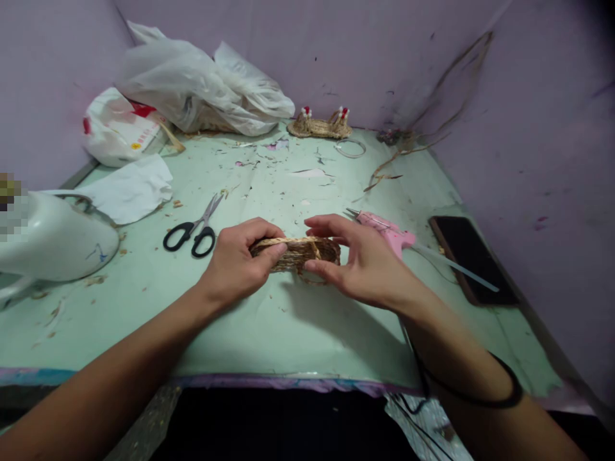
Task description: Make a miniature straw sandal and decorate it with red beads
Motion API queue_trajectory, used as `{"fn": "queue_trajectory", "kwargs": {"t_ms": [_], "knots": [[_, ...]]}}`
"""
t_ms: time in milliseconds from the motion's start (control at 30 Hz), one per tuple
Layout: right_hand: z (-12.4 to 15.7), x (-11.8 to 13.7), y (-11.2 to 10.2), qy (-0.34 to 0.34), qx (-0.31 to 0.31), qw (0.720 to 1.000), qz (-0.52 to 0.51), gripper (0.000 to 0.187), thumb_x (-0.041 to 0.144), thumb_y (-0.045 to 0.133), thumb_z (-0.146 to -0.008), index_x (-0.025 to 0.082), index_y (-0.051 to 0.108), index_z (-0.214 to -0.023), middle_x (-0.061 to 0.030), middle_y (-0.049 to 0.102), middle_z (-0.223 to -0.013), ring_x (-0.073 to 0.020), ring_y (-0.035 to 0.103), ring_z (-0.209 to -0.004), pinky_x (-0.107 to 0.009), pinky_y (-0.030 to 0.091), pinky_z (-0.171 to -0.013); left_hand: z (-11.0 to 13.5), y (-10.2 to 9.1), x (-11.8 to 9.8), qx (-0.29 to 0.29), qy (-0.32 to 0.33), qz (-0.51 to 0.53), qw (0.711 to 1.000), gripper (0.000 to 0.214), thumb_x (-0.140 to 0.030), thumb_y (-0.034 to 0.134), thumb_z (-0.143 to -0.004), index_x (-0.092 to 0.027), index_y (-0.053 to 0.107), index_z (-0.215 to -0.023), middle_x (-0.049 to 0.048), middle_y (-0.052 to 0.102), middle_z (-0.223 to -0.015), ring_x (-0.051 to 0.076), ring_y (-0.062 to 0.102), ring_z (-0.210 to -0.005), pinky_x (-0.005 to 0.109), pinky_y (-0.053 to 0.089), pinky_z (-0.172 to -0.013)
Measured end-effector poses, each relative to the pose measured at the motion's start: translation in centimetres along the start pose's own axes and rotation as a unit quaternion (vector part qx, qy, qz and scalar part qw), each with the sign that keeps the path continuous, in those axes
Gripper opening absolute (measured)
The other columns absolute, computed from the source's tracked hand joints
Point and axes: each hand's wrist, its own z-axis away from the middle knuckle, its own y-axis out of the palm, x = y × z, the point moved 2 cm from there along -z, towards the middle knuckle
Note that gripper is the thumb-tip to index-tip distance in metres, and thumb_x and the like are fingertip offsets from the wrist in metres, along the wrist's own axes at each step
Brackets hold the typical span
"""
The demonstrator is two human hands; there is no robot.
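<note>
Pinches left end of woven piece (pixel 288 258) between thumb and fingers of left hand (pixel 240 256). Curves right hand (pixel 365 262) about opposite end with thumb and fingers parted; cannot confirm contact. Locates piece over table (pixel 307 346), between scissors (pixel 196 224) and glue gun (pixel 379 224). Finds phone (pixel 473 250) farther right. Finds, at far left, white vessel (pixel 67 237) with contents hidden; behind, small bag (pixel 110 128) and large bag (pixel 187 77), both with contents indistinct.

Woven piece (pixel 291 257): coarse plant-like fibre, rough and matt. Scissors (pixel 204 219): metal blades, smooth plastic handles; glue gun (pixel 388 230): smooth plastic body, metal nozzle; phone (pixel 473 246): smooth, glass-like face. Bag (pixel 202 83): thin, crinkled, translucent plastic; bench (pixel 298 339): smooth sheet covering, scuffed.
</note>
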Motion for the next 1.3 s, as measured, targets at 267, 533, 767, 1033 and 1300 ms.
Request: {"fn": "queue_trajectory", "kwargs": {"t_ms": [267, 533, 767, 1033, 1300], "knots": [[-0.2, -0.2, 2.0, 0.038, -0.042, 0.997, -0.048, 0.043, 0.012, 0.055, -0.07, 0.016, 0.055, -0.113, -0.0071, 0.066, -0.095, -0.0193, 0.063, -0.081, -0.034, 0.051, -0.072, -2.3, -0.9, 0.5, 0.055, -0.122, 0.125, 0.983, 0.012, -0.028, 0.062, -0.065, -0.017, 0.066, -0.064, -0.002, 0.06, -0.055, 0.011, 0.051, -0.052, 0.023, 0.039, -0.053], [-1.1, -0.3, 2.6, 0.019, -0.05, 0.997, -0.052, 0.042, 0.011, 0.052, -0.068, 0.018, 0.055, -0.11, -0.0045, 0.064, -0.089, -0.0188, 0.06, -0.078, -0.033, 0.049, -0.07, -6.2, -1.2, 0.6, 0.299, -0.194, 0.099, 0.929, 0.007, -0.02, 0.068, -0.05, -0.019, 0.071, -0.057, 0.0007, 0.061, -0.048, 0.012, 0.051, -0.043, 0.025, 0.04, -0.046], [-2.0, -0.7, 3.0, 0.007, -0.048, 0.998, -0.036, 0.047, 0.011, 0.05, -0.067, 0.018, 0.052, -0.113, -0.0058, 0.065, -0.092, -0.0209, 0.06, -0.081, -0.035, 0.048, -0.07, -6.7, -1.0, 1.2, 0.308, -0.132, 0.087, 0.938, 0.004, -0.018, 0.066, -0.056, -0.018, 0.071, -0.056, -0.0009, 0.057, -0.044, 0.009, 0.047, -0.041, 0.021, 0.038, -0.043], [-2.3, 0.1, 3.0, 0.001, -0.033, 0.999, -0.041, 0.045, 0.012, 0.049, -0.067, 0.016, 0.053, -0.112, -0.0055, 0.066, -0.089, -0.0195, 0.059, -0.076, -0.034, 0.047, -0.068, -5.5, -0.7, 1.2, 0.3, -0.127, 0.14, 0.935, 0.006, -0.014, 0.059, -0.059, -0.018, 0.063, -0.057, -0.0043, 0.054, -0.049, 0.008, 0.047, -0.047, 0.02, 0.035, -0.048], [-2.2, -0.2, 3.0, 0.005, -0.025, 0.998, -0.054, 0.046, 0.012, 0.048, -0.067, 0.016, 0.051, -0.113, -0.0043, 0.064, -0.086, -0.0189, 0.057, -0.075, -0.033, 0.045, -0.067, -4.8, -0.4, 1.3, 0.28, -0.132, 0.134, 0.941, 0.004, -0.018, 0.057, -0.061, -0.016, 0.054, -0.063, -0.0056, 0.048, -0.05, 0.007, 0.041, -0.044, 0.019, 0.033, -0.043]]}}
